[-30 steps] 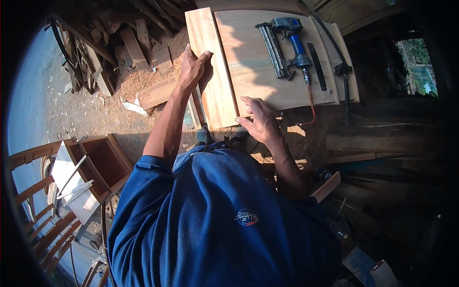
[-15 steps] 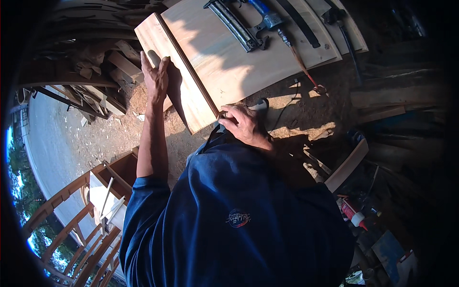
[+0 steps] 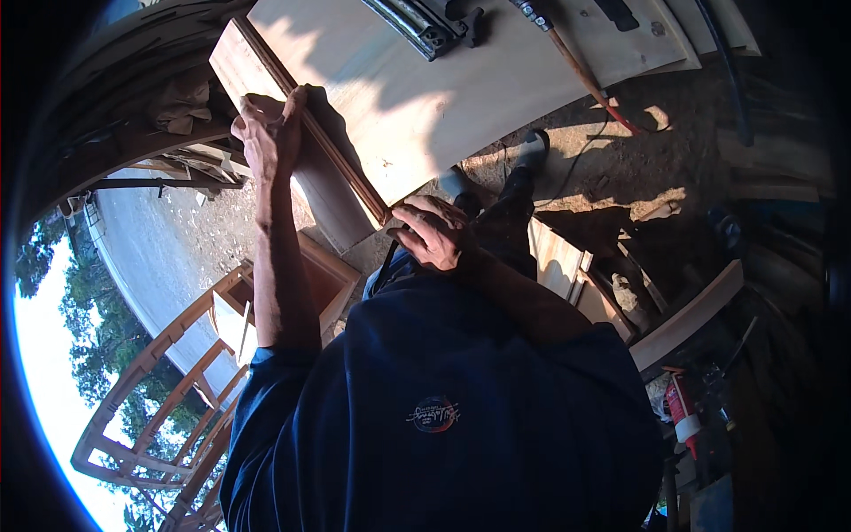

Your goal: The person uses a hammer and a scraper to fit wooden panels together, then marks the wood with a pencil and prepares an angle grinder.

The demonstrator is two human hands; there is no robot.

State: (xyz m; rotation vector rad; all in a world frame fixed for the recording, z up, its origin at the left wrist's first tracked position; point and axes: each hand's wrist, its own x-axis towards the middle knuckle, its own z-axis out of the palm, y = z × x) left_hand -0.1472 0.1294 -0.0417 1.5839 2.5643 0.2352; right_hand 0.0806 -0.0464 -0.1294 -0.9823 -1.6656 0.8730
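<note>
A long wooden board (image 3: 330, 197) with a dark grooved edge lies tilted along the left edge of a pale plywood worktop (image 3: 505, 97). My left hand (image 3: 269, 137) is closed on its upper part, the thumb over the grooved edge and the other fingers on the outer side. At the near corner, my right hand (image 3: 430, 232) has its fingers curled against the board's end; its fingertips are partly hidden. A nail gun (image 3: 424, 31), cut off by the top of the view, rests on the worktop, right of the board.
A reddish hose (image 3: 581, 66) runs from a metal fitting off the worktop's front edge. My shoes (image 3: 532, 151) are below. Slatted wooden frames (image 3: 133, 417) stand at lower left. On the right are a curved plank (image 3: 691, 315) and a red-and-white tube (image 3: 683, 412).
The board has tipped so its grooved edge faces up more, both hands staying on it. My view has shifted, bringing my shoes and more of the left-hand frames into sight.
</note>
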